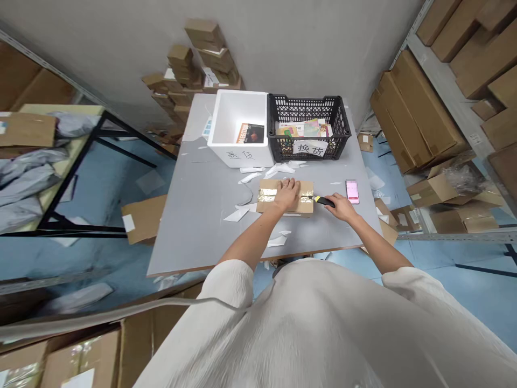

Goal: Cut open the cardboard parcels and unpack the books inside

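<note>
Left hand [287,195] is pressing flat on the carton [305,188] beneath; right hand [342,208] is gripping a cutter [323,201], apparently slitting tape [267,195] leftward of it; continuing is requiring firm bracing

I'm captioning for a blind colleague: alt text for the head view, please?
The left hand rests on a taped cardboard box; the right hand holds a cutter at its end. Behind stand a white bin and black crate.

Pretty clearly a parcel stockroom or small warehouse: brown cardboard boxes [205,33] stacked by the wall, grey metal shelving [435,69] full of cartons [454,32], crumpled grey plastic mailer bags [24,173] piled up too.
</note>
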Tool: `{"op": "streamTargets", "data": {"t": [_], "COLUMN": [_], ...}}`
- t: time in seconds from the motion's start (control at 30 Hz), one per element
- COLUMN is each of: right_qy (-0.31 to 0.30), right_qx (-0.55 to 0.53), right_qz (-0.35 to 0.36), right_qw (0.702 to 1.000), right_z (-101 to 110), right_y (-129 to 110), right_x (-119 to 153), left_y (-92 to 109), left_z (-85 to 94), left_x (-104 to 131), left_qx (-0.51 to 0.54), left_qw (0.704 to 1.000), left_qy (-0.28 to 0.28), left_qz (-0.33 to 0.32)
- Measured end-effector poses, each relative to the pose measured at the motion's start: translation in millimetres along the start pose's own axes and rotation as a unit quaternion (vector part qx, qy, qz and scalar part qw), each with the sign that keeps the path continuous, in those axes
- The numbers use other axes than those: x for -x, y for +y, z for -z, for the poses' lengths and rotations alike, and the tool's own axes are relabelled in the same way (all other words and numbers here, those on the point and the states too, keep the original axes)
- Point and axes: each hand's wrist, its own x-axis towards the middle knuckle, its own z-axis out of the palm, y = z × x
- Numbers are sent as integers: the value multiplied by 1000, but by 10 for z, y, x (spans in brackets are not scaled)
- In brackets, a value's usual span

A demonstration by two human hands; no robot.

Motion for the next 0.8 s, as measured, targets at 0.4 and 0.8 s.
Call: {"op": "streamTargets", "data": {"t": [0.4, 0.8], "right_qy": [48, 141], "right_qx": [-32, -114], "right_qz": [26, -35], "right_qw": [998, 983], "right_z": [-197, -54], "right_y": [148, 586], "right_x": [18, -164], "left_y": [-6, 29], "left_z": [-179, -186], "left_x": [159, 168], "left_qx": [7, 26], "left_qw": [997, 997], "left_qy": [72, 69], "left_qz": [-25, 12]}}
